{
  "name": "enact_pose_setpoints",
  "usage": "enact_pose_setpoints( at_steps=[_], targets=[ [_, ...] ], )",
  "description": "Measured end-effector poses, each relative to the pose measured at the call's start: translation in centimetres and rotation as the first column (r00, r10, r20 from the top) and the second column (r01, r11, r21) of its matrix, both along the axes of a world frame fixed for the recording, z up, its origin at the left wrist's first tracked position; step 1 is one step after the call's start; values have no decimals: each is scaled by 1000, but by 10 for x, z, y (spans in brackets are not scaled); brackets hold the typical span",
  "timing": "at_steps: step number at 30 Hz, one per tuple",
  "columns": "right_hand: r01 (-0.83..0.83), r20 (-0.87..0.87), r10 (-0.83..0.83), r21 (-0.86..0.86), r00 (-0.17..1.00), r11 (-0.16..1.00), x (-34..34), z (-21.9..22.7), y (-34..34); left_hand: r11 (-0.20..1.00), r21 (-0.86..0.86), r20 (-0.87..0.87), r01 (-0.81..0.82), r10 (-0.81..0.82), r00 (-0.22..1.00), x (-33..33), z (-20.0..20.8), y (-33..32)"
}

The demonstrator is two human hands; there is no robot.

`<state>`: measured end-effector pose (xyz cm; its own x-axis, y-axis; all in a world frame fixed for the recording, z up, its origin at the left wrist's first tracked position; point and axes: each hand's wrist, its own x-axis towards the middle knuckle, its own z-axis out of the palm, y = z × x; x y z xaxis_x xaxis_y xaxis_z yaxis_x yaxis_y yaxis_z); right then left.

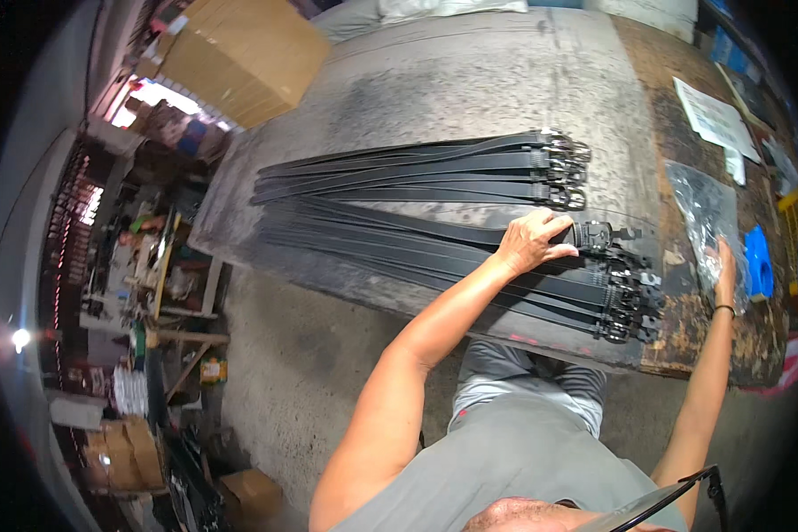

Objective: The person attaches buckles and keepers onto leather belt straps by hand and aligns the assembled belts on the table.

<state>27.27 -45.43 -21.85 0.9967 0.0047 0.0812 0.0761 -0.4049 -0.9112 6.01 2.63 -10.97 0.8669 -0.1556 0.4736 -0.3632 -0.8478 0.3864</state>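
Two groups of black belts lie side by side on the worktable, their metal buckles toward the right. My left hand (534, 241) is closed over a black belt (452, 232) at the upper edge of the nearer group, just left of its buckle (594, 236). Thumb and fingers curl round the strap. The other nearer belts (505, 285) run under my left forearm. Beyond them, the farther group (417, 168) lies untouched, buckles in a row. At the right, my right hand (725, 268) grips a clear plastic bag (693, 213); some of its fingers are hard to see.
A blue tape dispenser-like object (758, 263) sits right beside my right hand. White printed sheets (716, 117) lie farther back. A large cardboard box (239, 58) stands at the table's far left corner. The worn table (399, 89) ends close to my body.
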Motion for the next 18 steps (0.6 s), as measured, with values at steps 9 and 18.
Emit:
enact_pose_setpoints(
  at_steps=[9, 18],
  targets=[
    [170, 253, 4, -662, 967, 730, -78, 115, 61, 984, -135, 138, -112, 131, 982, 49, -1, 33],
    [255, 472, 49, -558, 880, 790, -97, 109, 11, 907, 267, 84, -325, 314, 946, 90, 9, 60]
  ],
)
